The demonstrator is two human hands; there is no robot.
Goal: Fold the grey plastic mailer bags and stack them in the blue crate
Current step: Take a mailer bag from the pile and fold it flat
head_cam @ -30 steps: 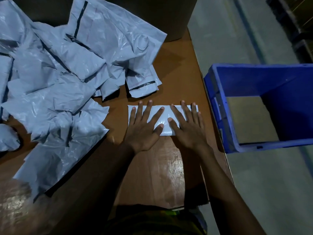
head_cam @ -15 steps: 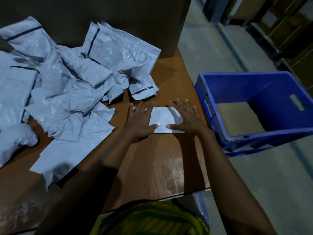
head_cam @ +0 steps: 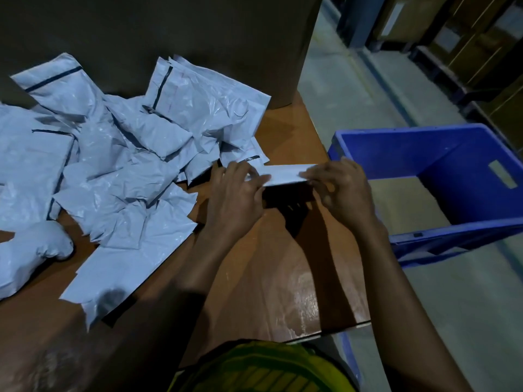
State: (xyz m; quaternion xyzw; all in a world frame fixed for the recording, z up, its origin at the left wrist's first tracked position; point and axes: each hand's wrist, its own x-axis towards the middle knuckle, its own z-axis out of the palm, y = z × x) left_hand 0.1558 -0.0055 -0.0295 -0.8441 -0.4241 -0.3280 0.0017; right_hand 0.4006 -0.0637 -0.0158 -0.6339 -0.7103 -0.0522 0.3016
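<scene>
Holding folded mailer bag (head_cam: 285,174) long axis left-right, left hand (head_cam: 236,195) and right hand (head_cam: 343,190) fingers pinching opposite ends, lifted off table (head_cam: 283,264)

No legible text, brand or number in view.
- Grey mailer bags (head_cam: 119,154): dark seal strips only, no print discernible.
- Folded mailer bag (head_cam: 285,174): plain pale face.
- Blue crate (head_cam: 396,148): pale rectangular patch (head_cam: 502,174) on inner wall; label or opening, cannot tell.
- Background carton (head_cam: 416,21): pale label (head_cam: 392,25), too blurred to read.
</scene>
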